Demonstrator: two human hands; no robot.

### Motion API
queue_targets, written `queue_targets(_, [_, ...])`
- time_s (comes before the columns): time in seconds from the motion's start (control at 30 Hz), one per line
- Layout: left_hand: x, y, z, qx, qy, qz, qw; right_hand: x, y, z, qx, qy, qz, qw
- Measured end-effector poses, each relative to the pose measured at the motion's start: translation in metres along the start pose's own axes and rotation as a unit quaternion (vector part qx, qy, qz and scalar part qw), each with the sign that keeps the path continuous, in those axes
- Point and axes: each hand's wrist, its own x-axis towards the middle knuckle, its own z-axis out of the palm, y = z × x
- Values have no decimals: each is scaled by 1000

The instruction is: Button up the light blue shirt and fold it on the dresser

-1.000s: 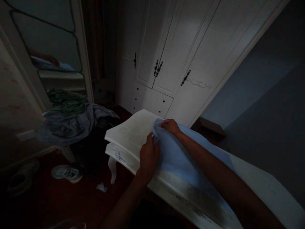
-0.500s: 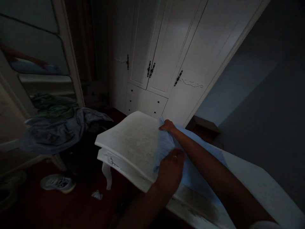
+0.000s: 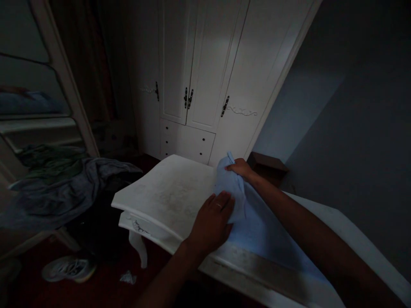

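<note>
The right hand (image 3: 242, 170) pinches blue cloth (image 3: 257, 226) on the table (image 3: 167, 184). The left hand (image 3: 212, 221) lies flat against its fold, grip loose.

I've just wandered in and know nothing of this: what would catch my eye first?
Likely the blue cloth near the centre, on the white table, with the left fingers resting on it and the right fingers gripping its folded end. Behind stands a tall white wardrobe; at the left are heaped clothes and, below, a shoe.
</note>
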Motion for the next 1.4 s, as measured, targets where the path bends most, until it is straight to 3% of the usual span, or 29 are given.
queue_targets(0.13, [29,35,10,-6,13,88,996,-5,31,-31,77,24,36,996])
queue_targets(0.33, [57,77,36,13,-38,173,984,-20,91,-61,178,40,93,979])
queue_targets(0.7, [68,130,89,3,-115,197,973,-43,190,-76,297,60,175,937])
queue_targets(0.9, [76,150,105,4,-141,203,969,-45,226,-80,309,86,187,929])
queue_targets(1.07, [80,162,123,8,-145,188,971,-43,248,-77,279,89,183,938])
queue_targets(1.23, [76,161,141,25,-159,174,971,-43,262,-62,218,80,161,959])
queue_targets(1.4, [74,159,143,44,-166,177,969,-44,272,-50,152,93,134,975])
